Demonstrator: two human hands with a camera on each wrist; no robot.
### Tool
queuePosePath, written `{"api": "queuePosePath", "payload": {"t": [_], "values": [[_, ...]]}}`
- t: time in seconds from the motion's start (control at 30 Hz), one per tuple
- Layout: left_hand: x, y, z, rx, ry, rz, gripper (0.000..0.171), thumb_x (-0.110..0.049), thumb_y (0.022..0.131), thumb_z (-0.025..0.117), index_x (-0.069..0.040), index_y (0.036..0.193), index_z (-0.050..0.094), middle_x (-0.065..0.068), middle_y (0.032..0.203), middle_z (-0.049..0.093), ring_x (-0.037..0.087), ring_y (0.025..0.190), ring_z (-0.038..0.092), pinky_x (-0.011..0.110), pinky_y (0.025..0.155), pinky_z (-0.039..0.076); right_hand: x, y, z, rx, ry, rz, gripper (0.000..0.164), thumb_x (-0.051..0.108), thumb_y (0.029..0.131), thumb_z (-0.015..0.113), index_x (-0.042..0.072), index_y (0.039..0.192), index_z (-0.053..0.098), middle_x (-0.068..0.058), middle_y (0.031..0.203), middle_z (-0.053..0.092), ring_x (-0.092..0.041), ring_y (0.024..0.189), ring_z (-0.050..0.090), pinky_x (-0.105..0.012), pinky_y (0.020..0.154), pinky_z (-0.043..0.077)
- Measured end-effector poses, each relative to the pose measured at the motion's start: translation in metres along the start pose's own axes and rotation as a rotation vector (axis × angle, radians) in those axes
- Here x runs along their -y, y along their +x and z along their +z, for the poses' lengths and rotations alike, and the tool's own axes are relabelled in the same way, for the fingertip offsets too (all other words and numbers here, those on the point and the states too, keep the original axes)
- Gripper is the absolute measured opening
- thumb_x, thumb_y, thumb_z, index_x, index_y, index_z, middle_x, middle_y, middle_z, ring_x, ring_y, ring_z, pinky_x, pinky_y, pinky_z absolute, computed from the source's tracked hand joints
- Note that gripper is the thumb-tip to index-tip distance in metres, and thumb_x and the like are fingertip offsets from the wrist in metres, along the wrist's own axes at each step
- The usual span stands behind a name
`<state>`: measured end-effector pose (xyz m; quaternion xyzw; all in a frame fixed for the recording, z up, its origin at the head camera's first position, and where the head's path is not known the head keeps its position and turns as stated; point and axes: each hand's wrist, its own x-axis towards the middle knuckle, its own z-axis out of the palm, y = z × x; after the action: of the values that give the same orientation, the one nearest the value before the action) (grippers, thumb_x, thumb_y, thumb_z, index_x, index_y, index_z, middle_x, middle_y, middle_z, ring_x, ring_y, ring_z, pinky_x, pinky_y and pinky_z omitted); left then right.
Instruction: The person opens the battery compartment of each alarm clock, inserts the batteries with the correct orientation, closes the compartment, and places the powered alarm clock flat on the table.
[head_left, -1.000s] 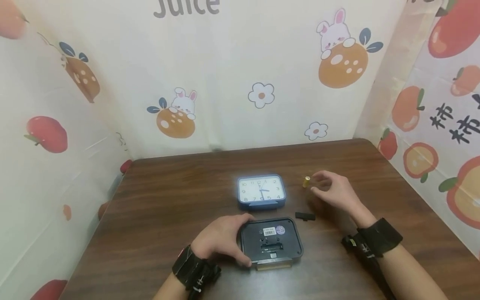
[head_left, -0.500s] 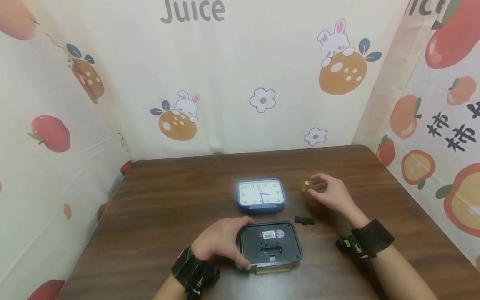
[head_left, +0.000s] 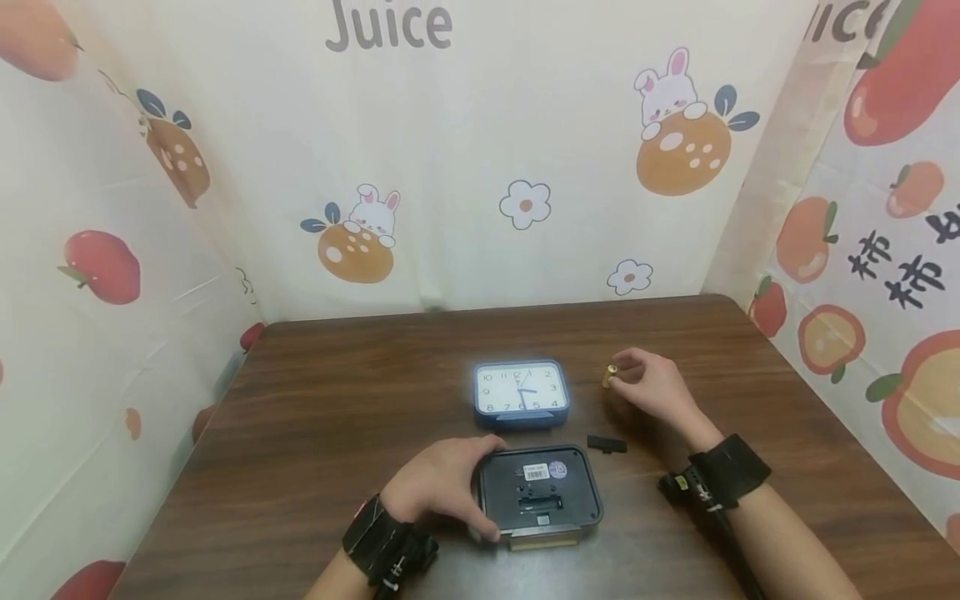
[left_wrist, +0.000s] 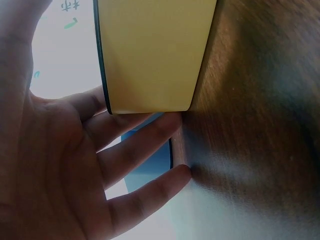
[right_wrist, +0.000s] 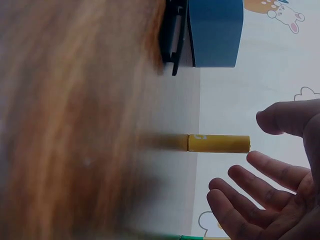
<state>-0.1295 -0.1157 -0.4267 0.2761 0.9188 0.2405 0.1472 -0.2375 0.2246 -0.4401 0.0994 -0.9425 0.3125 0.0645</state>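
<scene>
A yellow-sided clock (left_wrist: 155, 55) lies face down, its black back (head_left: 502, 492) upward and its battery slot (head_left: 540, 503) uncovered. My left hand (head_left: 442, 483) grips its left end between thumb and forefinger; the other fingers spread loosely beside it in the left wrist view. Upright on the table at the right stands a gold-yellow battery (right_wrist: 220, 143). My right hand (head_left: 656, 385) is right at it, with thumb and forefinger parted around its top. In the right wrist view a gap shows between thumb and battery. A small black battery cover (head_left: 606, 443) lies between the clock and my right hand.
Behind the face-down clock, a blue clock (head_left: 521, 392) lies tilted back with its white dial showing. A green-and-yellow thing (right_wrist: 192, 237) peeks in at the bottom of the right wrist view. Printed cloth (head_left: 450, 150) walls the brown table (head_left: 337, 375) at back and sides.
My right hand has moved slightly left, its fingertips closing in on the upright battery. My left hand keeps its grip on the face-down clock. The head view has tilted up a little.
</scene>
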Motion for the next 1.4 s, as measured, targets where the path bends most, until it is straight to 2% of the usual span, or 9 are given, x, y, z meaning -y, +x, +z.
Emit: {"api": "queuePosePath", "payload": {"t": [0.27, 0.5, 1.0, 1.4], "values": [[0.001, 0.001, 0.000, 0.021, 0.001, -0.010, 0.091, -0.070, 0.034, 0.071, -0.041, 0.115, 0.041, -0.022, 0.094, 0.052, 0.001, 0.083, 0.049, 0.027, 0.075, 0.042, -0.001, 0.001, 0.004, 0.003, 0.024, 0.019, 0.033, 0.037, 0.077, 0.062, 0.018, 0.103, 0.056, -0.007, 0.100, 0.062, -0.023, 0.086, 0.060, -0.039, 0.069, 0.048], [0.001, 0.000, 0.000, 0.027, -0.003, -0.002, 0.091, -0.070, 0.034, 0.071, -0.041, 0.115, 0.040, -0.023, 0.094, 0.052, 0.002, 0.083, 0.050, 0.027, 0.075, 0.042, -0.003, 0.003, 0.008, -0.003, 0.030, 0.047, 0.027, 0.030, 0.078, 0.061, 0.016, 0.101, 0.056, -0.008, 0.099, 0.063, -0.024, 0.085, 0.060, -0.039, 0.069, 0.047], [-0.001, 0.001, 0.000, 0.031, -0.001, -0.004, 0.093, -0.069, 0.035, 0.071, -0.040, 0.117, 0.040, -0.022, 0.094, 0.053, 0.002, 0.083, 0.050, 0.027, 0.075, 0.042, -0.002, 0.007, 0.011, 0.012, 0.044, 0.066, 0.022, 0.024, 0.078, 0.062, 0.015, 0.097, 0.058, -0.008, 0.094, 0.063, -0.021, 0.080, 0.062, -0.030, 0.060, 0.047], [0.002, 0.002, -0.002, 0.037, -0.005, -0.027, 0.095, -0.071, 0.033, 0.070, -0.041, 0.118, 0.038, -0.022, 0.097, 0.053, 0.002, 0.085, 0.050, 0.030, 0.078, 0.042, 0.004, 0.008, 0.010, 0.003, 0.019, 0.053, 0.012, 0.023, 0.079, 0.062, 0.016, 0.089, 0.060, -0.003, 0.089, 0.064, -0.020, 0.081, 0.060, -0.034, 0.065, 0.045]]}}
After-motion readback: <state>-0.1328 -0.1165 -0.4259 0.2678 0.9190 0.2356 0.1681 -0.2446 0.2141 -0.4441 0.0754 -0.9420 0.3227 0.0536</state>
